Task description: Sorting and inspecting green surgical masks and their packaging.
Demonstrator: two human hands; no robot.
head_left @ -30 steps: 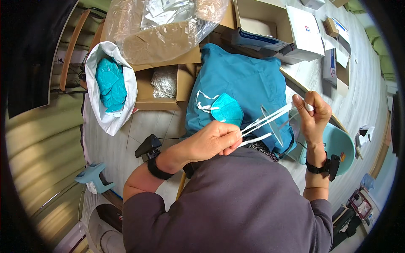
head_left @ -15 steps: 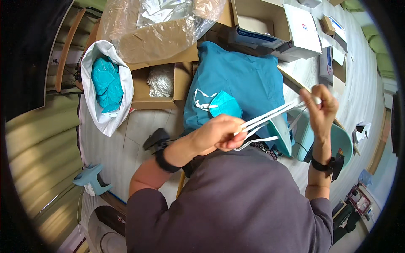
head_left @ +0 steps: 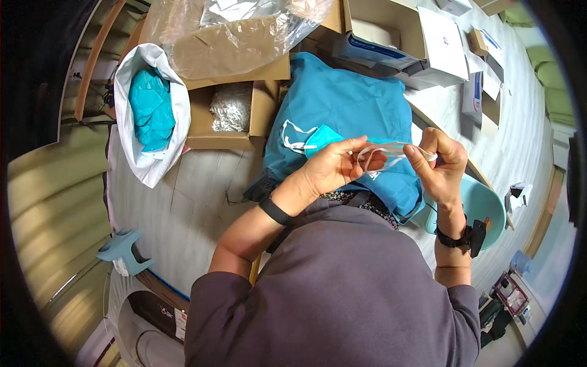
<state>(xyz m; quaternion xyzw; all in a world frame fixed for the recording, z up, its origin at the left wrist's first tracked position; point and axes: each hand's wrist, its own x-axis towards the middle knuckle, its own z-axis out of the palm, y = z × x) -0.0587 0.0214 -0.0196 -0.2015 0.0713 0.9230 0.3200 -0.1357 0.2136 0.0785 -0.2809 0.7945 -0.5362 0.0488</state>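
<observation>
Between my hands run slack white elastic straps, looped and thin. My right hand pinches their right end, thumb against bent forefinger. At the other end my left hand has its fingers loosely curled, thumb raised, with the straps at its fingertips and a small white end inside the grip. Just behind the left hand, a teal face mask with white straps lies on a blue cloth spread in front of me. The left hand covers part of that mask.
To the left stands a white sack of teal masks. Beside it, a cardboard box holds a heap of white strips; a plastic-lined carton stands behind. An opened box is at the back, a pale teal tub at right.
The straps were stretched tight and are now slack. My left hand has moved up and opened out somewhat; my right has dropped slightly left. A teal piece below the straps no longer shows.
</observation>
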